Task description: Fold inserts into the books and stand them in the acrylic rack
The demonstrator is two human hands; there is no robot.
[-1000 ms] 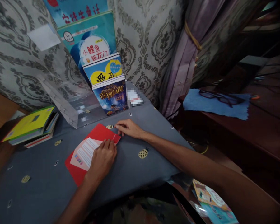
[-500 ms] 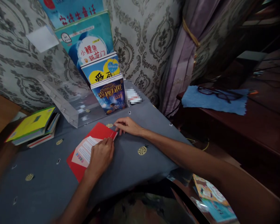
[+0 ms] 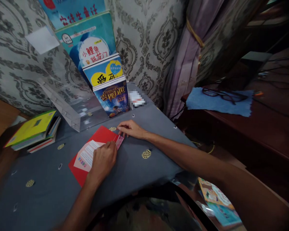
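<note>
Head view — forward, down, near the table [image 3: 127,170].

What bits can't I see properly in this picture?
In the head view:
Part of the red book: hidden by the left hand.
Top blue book: cut off by the picture's top edge.
Whitish thing beside the front book: blurred into blocks.
Small words on the pale panel: too small to read.

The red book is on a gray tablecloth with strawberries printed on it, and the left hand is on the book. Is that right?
Not quite: the fruits printed on the gray tablecloth are pineapples, yellow with dark spots, not strawberries. The head view shows this. The red book is on that tablecloth, and the left hand is on the book.
</note>
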